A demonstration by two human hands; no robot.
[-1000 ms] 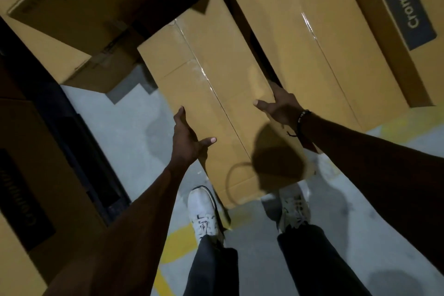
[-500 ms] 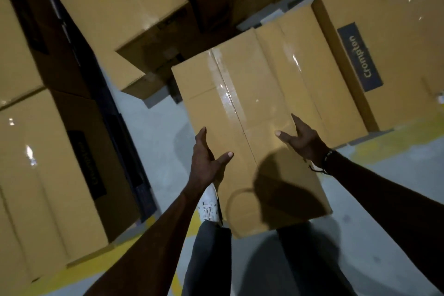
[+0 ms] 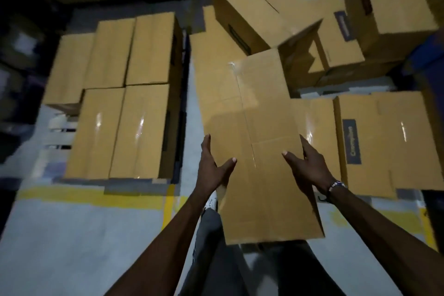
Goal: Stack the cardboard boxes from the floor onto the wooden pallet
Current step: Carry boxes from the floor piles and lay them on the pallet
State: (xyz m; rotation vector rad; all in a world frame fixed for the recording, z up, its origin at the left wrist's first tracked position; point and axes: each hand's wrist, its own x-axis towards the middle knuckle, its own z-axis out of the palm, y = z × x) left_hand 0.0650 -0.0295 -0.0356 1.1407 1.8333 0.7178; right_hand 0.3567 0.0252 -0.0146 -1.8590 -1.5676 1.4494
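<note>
Cardboard box, unlabelled on top, clamped between left hand and right hand fingers.

Dark label on right box: blurred lettering, unreadable. Other boxes' labels too blurred.

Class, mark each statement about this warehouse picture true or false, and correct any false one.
1. Both hands hold one cardboard box. True.
2. The left hand holds the box alone. False: the right hand grips its other side.
3. A beaded bracelet sits on the right wrist. True.
4. The stacked boxes at left lie in a jumbled heap. False: they stand in neat rows.
5. Yellow floor lines are visible. True.
</note>
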